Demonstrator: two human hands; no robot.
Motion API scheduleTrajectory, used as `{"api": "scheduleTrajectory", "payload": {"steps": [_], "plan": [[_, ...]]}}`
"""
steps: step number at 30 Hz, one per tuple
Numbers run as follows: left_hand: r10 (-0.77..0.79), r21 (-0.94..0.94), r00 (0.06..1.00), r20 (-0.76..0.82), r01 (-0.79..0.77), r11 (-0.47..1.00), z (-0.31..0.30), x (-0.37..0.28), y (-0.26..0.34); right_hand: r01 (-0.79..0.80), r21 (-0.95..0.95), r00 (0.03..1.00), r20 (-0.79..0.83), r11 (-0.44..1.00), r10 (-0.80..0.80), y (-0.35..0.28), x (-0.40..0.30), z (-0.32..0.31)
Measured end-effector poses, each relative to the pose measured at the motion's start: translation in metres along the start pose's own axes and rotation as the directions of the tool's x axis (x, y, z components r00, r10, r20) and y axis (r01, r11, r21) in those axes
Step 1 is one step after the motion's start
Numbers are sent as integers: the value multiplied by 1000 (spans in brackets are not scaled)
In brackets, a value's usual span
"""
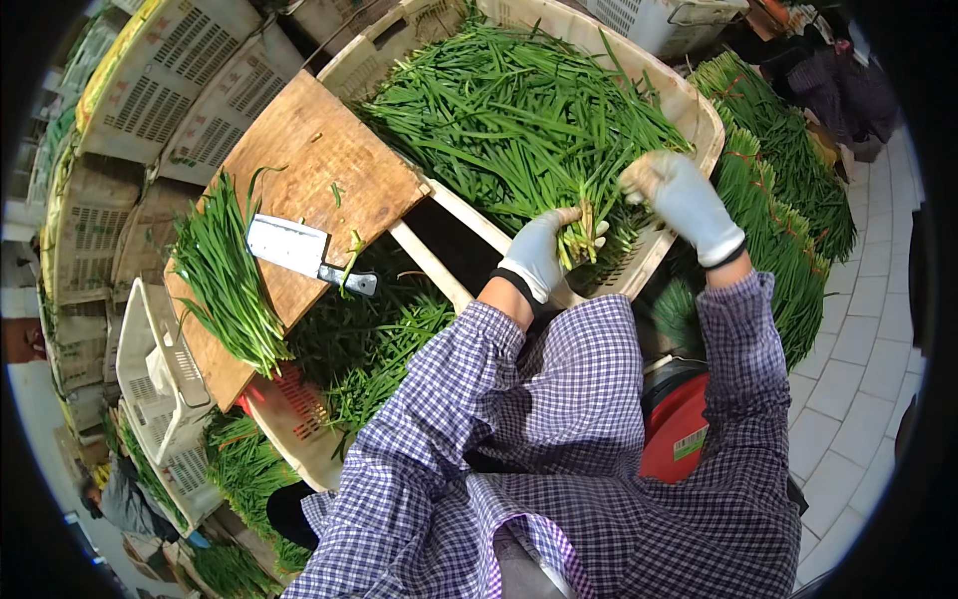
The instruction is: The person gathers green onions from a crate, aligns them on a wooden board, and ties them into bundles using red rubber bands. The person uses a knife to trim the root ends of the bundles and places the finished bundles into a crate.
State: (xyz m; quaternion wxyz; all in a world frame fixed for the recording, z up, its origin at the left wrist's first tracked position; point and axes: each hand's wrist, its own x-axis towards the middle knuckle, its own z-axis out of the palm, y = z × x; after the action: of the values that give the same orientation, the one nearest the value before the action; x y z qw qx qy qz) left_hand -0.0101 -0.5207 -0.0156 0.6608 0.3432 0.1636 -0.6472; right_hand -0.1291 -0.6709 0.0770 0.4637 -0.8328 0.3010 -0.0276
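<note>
My left hand (pixel 540 251), in a pale glove, is closed on the stem ends of a small bunch of garlic chives (pixel 581 238) at the near side of a plastic crate (pixel 707 123). To its right my right hand (pixel 662 183), gloved too, is held with its fingers curled above the chives; whether they grip anything is hard to tell. A large heap of loose green chives (pixel 509 112) fills the crate. On the left, a cleaver (pixel 288 245) lies on a wooden board (pixel 299 161), its handle over the board's edge, beside a pile of chives (pixel 224 269).
Stacked plastic crates (pixel 161 82) stand at the left. A lower crate (pixel 296 427) holds more chives under the board. Tied chive bundles (pixel 771 210) lie at the right, next to a tiled floor (pixel 861 359). A red round object (pixel 677 430) is beside my leg. Another person (pixel 127 494) appears at lower left.
</note>
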Motion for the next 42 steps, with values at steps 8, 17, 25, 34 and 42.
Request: {"api": "scheduleTrajectory", "payload": {"steps": [8,17,25,34,42], "plan": [[17,54,990,138,-25,998,-16,-3,1,-186,237,926,368,954,89,19,33,45],[-1,8,959,283,-1,1000,19,-83,15,87,-807,937,266,585,227,36,48,100],[81,120,981,178,-104,987,3,-343,30,-122,-646,910,231,753,345,103,77,108],[390,107,919,51,-393,913,-137,-316,52,218,-44,976,-1,975,-218,-21,-15,74],[290,-69,948,130,-283,957,-215,-284,-15,-382,421,653,753,822,-82,-91,-113,238]]}}
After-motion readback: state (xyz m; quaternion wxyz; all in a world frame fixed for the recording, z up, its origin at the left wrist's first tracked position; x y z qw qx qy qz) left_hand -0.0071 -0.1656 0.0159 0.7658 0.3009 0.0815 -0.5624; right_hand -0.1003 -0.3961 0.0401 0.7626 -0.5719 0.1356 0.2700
